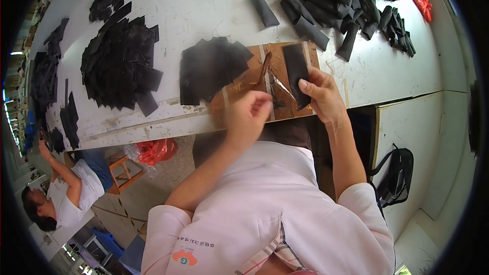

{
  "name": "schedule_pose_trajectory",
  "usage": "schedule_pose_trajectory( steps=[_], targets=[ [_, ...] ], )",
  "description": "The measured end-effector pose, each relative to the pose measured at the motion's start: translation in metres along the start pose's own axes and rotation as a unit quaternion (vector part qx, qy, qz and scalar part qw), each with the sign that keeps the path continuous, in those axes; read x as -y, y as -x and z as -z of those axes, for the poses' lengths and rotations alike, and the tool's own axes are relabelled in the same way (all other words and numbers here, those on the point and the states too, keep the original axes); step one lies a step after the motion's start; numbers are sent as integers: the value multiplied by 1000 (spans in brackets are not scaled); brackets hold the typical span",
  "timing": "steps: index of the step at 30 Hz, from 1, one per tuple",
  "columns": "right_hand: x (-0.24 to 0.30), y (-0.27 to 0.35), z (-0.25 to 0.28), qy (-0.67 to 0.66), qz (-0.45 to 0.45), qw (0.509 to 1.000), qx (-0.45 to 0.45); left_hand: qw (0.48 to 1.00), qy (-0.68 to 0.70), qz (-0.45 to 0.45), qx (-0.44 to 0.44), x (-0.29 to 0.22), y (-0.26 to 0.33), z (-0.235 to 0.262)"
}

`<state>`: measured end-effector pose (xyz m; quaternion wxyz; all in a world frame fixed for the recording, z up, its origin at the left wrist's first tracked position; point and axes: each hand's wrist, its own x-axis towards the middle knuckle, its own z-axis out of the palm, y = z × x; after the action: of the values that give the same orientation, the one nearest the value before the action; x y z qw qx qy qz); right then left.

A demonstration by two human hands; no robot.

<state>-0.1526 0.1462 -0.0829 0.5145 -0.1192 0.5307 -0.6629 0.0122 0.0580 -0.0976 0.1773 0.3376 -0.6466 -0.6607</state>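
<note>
My right hand (323,94) grips a flat black fabric piece (295,71) by its near right edge, thumb on top. The piece stands over the right part of a worn brown board (310,53). My left hand (249,114) is curled over the board's near left edge, its fingers pinched together and slightly blurred; what they hold, if anything, I cannot make out. Between my hands a shiny pointed metal blade (283,87) slants across the board, beside a brown wooden-looking stick (265,67). A fanned stack of black pieces (209,69) overlaps the board's left side.
A large fanned pile of black pieces (119,63) lies farther left, with smaller stacks beyond. Rolled or tube-like black pieces (326,0) heap at the far right, near a red plastic bag (420,2). A black bag (397,175) hangs at right. Another person (76,188) works at left.
</note>
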Motion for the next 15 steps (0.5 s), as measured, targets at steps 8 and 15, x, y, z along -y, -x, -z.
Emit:
schedule_pose_trajectory(
  steps=[8,15],
  targets=[
    [-28,35,-21,70,143,987,-6,983,183,-8,-11,-29,-5,-15],
    [-3,37,-30,320,213,922,45,976,-77,-164,120,-50,-10,17]
  ],
)
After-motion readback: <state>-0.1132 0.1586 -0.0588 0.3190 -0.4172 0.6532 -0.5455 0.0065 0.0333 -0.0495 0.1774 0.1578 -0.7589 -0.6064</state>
